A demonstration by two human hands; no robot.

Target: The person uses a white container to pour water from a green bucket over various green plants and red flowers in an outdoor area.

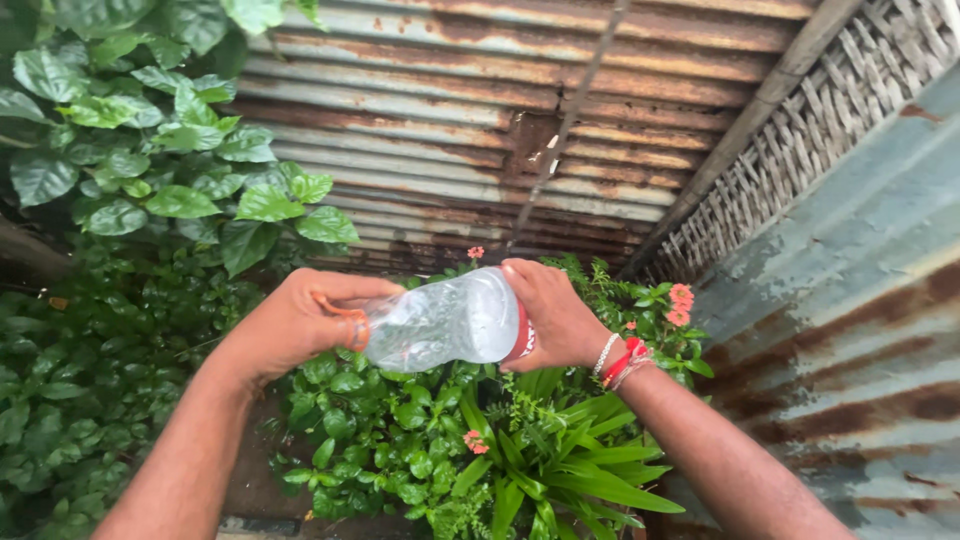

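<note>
Nearest the camera, two bare forearms reach forward over the plants, and between them lies a clear crinkled plastic bottle with a red label band [445,322], held on its side in the air. The left hand [295,325] has its grip closed around the bottle's neck end, fingers curled over what looks like an orange cap ring; whether the cap itself is on cannot be told. The right hand [553,315], wearing red and white wrist bands [620,358], is wrapped around the base with its grip closed there. The thin wall looks dented and wet, so a hard squeeze could buckle it or push liquid out at the neck, and a slick surface could let it twist or slip out of either hand into the greenery. Directly below sit spiky long-leaved green plants [560,470] and low bushy leaves dotted with small pink-orange flowers [680,302], crowding the space under the bottle so anything dropped would vanish among the stems. To the left a broad-leaved shrub [160,160] leans in. Beyond stands a rusty corrugated metal sheet fence [480,110], meeting a woven bamboo panel [830,110] and a blue-grey rusted metal wall [850,300] on the right, closing off the corner.
</note>
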